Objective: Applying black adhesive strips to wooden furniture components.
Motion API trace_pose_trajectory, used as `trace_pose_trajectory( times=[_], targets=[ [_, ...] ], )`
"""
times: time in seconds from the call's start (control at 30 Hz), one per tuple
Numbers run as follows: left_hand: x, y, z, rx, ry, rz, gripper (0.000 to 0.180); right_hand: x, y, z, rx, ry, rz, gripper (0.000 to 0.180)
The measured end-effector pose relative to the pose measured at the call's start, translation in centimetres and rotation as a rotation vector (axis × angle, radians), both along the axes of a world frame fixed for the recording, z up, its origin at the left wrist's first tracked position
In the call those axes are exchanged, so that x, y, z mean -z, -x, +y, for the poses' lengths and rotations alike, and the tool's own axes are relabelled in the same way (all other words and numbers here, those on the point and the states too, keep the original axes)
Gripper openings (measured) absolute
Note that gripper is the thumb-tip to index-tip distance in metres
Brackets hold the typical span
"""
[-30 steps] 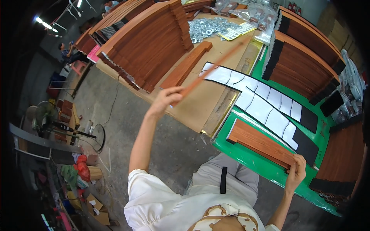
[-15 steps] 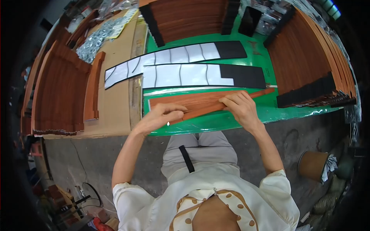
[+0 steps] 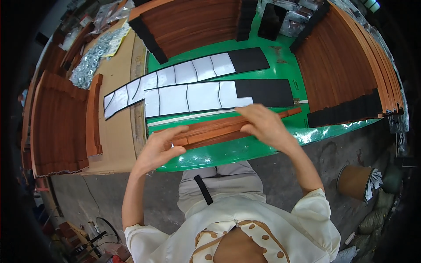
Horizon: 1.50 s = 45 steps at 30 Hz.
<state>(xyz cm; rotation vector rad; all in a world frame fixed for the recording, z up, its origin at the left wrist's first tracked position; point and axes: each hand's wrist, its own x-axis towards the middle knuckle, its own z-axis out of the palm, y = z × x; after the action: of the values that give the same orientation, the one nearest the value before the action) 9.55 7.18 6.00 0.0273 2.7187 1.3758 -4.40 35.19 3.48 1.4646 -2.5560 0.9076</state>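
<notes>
A reddish-brown wood-grain strip (image 3: 210,134) lies at the near edge of the green-covered table, slanting up to the right, apparently over a wider piece of the same grain. My left hand (image 3: 158,148) is at its left end, thumb and fingers spread apart around it. Over the right half is my right hand (image 3: 268,128), its thumb parted from its stretched fingers; whether it touches the strip I cannot tell. Just beyond lie two black strips with white segmented faces, a nearer one (image 3: 264,91) and a farther one (image 3: 249,59).
Stacked wood-grain panels with black ends stand at the back (image 3: 193,26) and right (image 3: 342,65). More brown panels (image 3: 61,127) stand left on cardboard (image 3: 116,131), near a heap of metal parts (image 3: 90,59). A dark flat device (image 3: 271,22) lies behind.
Both hands have loosened from the strip, and their fingers have spread. The strip now lies flatter. The whole view has shifted, with the table lower and further left.
</notes>
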Motion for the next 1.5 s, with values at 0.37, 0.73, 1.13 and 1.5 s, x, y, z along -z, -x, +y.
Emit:
trace_pose_trajectory(
  times=[0.37,0.73,1.13,1.5],
  targets=[
    [4.1,13.1,2.4,0.543,0.316,0.1,0.027,3.7,11.8,-2.7,-0.205,-0.553,0.089,0.016],
    [7.5,15.3,5.1,0.73,0.639,-0.025,0.041,6.1,11.8,-2.7,-0.398,-0.57,0.436,0.006],
    [3.0,13.9,3.5,0.213,-0.1,-0.049,0.027,-0.2,9.2,-3.5,-0.076,-0.09,-0.077,0.008],
    [-3.2,1.2,4.3,-0.213,-0.211,0.062,0.013,-5.5,-2.7,-5.9,-0.262,0.087,0.57,0.018]
  ],
)
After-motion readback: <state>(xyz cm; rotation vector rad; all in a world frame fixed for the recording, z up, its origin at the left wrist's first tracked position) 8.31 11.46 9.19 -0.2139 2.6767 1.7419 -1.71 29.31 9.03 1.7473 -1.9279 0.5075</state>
